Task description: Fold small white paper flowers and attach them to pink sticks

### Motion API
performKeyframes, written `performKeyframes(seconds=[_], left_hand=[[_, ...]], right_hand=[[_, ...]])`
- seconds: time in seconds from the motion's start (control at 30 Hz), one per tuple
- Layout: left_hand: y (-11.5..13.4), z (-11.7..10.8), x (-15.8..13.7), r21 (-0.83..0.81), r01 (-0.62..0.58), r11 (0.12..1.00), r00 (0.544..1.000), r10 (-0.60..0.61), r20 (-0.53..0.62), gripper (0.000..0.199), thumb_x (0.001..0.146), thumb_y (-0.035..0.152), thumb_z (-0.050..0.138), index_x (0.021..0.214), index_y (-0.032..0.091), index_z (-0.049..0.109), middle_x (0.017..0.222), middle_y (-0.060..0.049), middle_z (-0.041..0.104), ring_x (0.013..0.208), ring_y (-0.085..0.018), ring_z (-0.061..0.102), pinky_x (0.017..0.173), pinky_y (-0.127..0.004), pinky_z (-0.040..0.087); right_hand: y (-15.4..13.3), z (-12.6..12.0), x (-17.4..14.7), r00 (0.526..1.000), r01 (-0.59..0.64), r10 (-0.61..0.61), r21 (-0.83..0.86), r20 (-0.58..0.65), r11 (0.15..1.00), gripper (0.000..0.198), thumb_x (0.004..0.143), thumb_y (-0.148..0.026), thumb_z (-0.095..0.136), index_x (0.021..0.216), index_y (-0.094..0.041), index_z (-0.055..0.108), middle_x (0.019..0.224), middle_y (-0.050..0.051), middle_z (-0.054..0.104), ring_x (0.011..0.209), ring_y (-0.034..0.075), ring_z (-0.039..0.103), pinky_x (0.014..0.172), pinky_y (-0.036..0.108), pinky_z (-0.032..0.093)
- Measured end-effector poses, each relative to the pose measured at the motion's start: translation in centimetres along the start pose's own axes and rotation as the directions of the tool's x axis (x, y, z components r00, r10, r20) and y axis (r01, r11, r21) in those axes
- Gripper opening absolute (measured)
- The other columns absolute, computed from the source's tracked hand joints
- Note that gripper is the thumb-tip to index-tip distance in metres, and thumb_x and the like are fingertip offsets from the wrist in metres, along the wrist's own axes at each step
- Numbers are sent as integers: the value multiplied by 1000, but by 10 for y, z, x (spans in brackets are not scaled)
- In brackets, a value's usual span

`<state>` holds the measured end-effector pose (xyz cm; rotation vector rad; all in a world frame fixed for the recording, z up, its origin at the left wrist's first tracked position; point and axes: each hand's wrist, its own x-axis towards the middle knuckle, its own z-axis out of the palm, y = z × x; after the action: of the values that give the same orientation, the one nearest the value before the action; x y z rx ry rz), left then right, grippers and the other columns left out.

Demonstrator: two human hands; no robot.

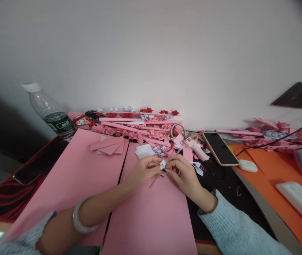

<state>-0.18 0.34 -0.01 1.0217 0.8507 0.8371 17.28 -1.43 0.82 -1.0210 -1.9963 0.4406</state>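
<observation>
A small white paper flower [163, 163] is pinched between my two hands over the pink sheet [151, 219]. My left hand [147, 170] grips it from the left, its fingers closed. From the other side the fingertips of my right hand [181, 173] press on its edge. A thin stick-like strip [153, 183] shows just under the hands; whether it joins the flower I cannot tell. Right behind my hands lie white paper squares [144, 151] and a cluster of finished white flowers [160, 151].
Pink paper pieces [108, 145] lie at left. Pink and red paper flowers [129, 132] pile along the wall. A pink glue gun [197, 148], tape roll [178, 130], phone [220, 148] and white case [248, 165] are at right. A water bottle [51, 109] stands back left.
</observation>
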Motion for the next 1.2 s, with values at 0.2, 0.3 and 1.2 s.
performKeyframes(seconds=[0.2, 0.3, 1.2], left_hand=[[0, -2, 0, 13, 19, 1000, 1000, -19, -10, 28, 70, 28, 70, 94, 15, 61, 86, -4, 66, 73, -13, 65, 67, -25, 52], [2, -2, 0, -6, 28, 1000, 1000, -28, -11, 27, 71, 27, 70, 94, 16, 60, 90, -4, 67, 78, -16, 67, 69, -26, 52], [3, 0, -1, 54, 9, 999, 995, -14, 98, 34, 74, 30, 67, 102, 15, 55, 87, -8, 70, 83, -22, 68, 72, -30, 51]], right_hand=[[-1, 1, 0, 1000, -20, 20, 17, 2, 1000, 11, 81, -7, 56, 79, -18, 57, 91, 6, 54, 84, 17, 54, 72, 29, 44], [-1, 0, 0, 999, -34, 34, 41, -8, 999, 11, 83, -9, 52, 81, -19, 57, 91, 6, 54, 86, 18, 53, 74, 29, 43], [5, 1, 1, 966, -146, 148, -26, 212, 989, 22, 90, -12, 37, 72, -18, 47, 64, -1, 50, 57, 12, 44, 54, 23, 33]])
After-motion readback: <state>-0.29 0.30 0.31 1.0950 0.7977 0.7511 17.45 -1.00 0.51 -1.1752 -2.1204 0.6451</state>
